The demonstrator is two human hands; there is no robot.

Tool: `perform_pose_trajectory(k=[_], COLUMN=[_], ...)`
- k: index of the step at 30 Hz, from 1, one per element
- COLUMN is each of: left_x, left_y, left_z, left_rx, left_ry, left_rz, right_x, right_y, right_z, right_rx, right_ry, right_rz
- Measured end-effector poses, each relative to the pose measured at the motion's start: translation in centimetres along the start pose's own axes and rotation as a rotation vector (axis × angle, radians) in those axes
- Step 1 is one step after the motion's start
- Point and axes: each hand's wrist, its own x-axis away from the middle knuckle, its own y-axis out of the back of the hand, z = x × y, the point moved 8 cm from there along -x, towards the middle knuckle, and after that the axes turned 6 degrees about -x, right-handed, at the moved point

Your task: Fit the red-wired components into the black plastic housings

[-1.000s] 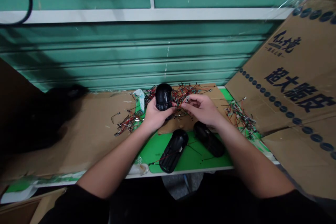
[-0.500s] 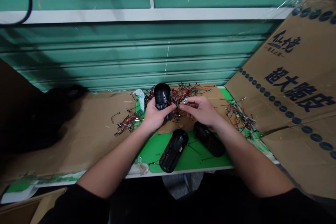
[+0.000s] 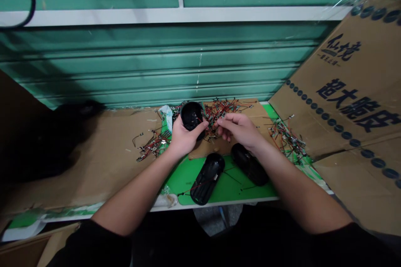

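Note:
My left hand [image 3: 185,137] is closed round a black plastic shell [image 3: 191,113], its hollow side facing me and a red wire showing inside. Just to the right, my right hand [image 3: 236,127] pinches a small wired electronic part [image 3: 223,115] between thumb and forefinger; its details are blurred. Behind both hands spreads a pile of small parts with red and black wires [image 3: 219,108]. Nearer to me, a second black shell [image 3: 207,179] with red wire lies on the green mat [image 3: 228,183]. Another black shell [image 3: 249,164] rests beneath my right forearm.
Loose wired parts lie in a left heap [image 3: 155,144] and a right heap [image 3: 288,137]. A printed cardboard box [image 3: 351,104] stands at right. Green slatted metal [image 3: 140,62] closes the back. Dark material [image 3: 46,142] sits on cardboard at left.
The shell in my left hand has tipped, so its hollow end faces me more. My right hand has turned slightly, and the small part in its fingers shows less.

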Motion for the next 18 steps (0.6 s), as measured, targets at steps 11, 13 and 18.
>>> perform_pose_trajectory(k=[11,13,18], left_x=[-0.05,-0.07,-0.03], left_y=[-0.04,0.02,0.36], left_z=[0.19,0.14,-0.13], left_rx=[-0.007,-0.015,-0.030], left_ry=[-0.017,-0.033,-0.076], left_rz=[0.006,0.002,-0.044], right_x=[0.07,0.16,0.23], right_y=[-0.29,-0.40,-0.16], right_z=[0.23,0.44,0.70], right_rx=[0.034,0.064,0.090], right_ry=[0.018,0.054,0.120], right_rz=[0.055,0.086,0.094])
